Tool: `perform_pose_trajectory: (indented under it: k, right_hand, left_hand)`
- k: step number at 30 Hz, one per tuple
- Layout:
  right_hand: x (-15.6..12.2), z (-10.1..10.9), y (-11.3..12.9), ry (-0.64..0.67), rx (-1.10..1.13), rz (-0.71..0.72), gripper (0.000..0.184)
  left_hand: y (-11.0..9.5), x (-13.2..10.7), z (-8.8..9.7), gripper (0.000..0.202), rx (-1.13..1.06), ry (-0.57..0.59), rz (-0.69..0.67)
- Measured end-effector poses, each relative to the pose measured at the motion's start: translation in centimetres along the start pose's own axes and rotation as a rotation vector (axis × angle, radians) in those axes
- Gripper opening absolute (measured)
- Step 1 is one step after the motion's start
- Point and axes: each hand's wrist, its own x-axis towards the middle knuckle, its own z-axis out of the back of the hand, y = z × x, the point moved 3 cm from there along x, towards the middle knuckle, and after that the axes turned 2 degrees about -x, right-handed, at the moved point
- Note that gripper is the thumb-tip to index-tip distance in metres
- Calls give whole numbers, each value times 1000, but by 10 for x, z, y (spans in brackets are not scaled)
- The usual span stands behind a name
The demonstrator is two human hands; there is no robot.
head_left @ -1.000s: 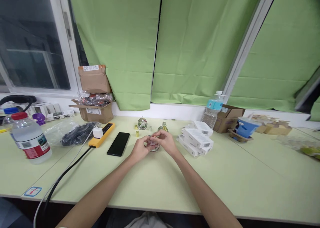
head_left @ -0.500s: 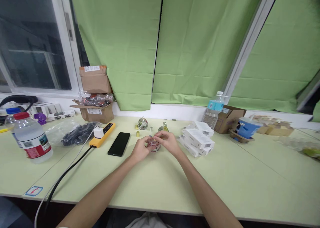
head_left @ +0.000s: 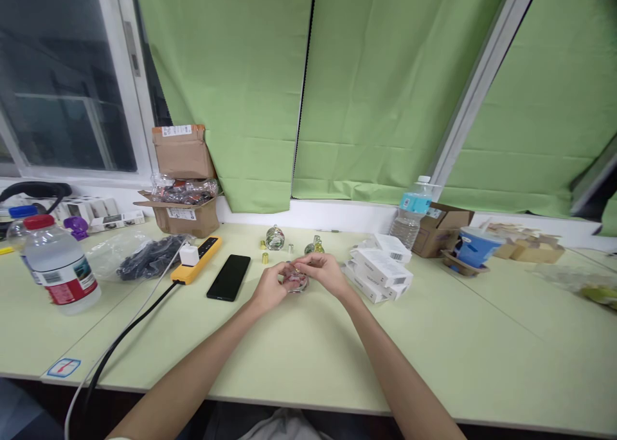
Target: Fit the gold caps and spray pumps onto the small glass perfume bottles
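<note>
A small round glass perfume bottle (head_left: 301, 286) with a pinkish look stands on the table, partly hidden by my fingers. My left hand (head_left: 268, 288) is closed around its left side. Above the bottle's neck, the fingers of my right hand (head_left: 326, 275) pinch a small gold-coloured part (head_left: 297, 271), mostly covered by the fingertips. Another round glass bottle (head_left: 275, 239) stands farther back, with gold caps (head_left: 265, 258) and a small silver piece (head_left: 290, 248) close to it. Behind my right hand are more glass bottles with gold tops (head_left: 317, 245), partly hidden.
White small boxes (head_left: 380, 270) are stacked right of my hands. To the left lie a black phone (head_left: 229, 277) and a yellow power strip (head_left: 197, 260) with cables. Large water bottles (head_left: 65, 270), cardboard boxes (head_left: 187, 216) and a blue cup (head_left: 477, 246) stand farther out.
Both hands stay at the bottle. The right fingers have shifted very slightly left over its neck; everything else stands as before.
</note>
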Motion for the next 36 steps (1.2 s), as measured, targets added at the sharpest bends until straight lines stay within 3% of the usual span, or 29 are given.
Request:
perform_pose_trajectory:
  k: [7, 25, 36]
  right_hand:
    - [2, 4, 1, -60, -36, 61, 23]
    - [0, 7, 9, 53, -31, -33, 29]
    - [-3, 7, 12, 34, -25, 0, 27]
  left_hand:
    - [-1, 0, -1, 29, 17, 13, -2]
    - [0, 1, 0, 31, -3, 14, -9]
    - [0, 1, 0, 33, 6, 8, -17]
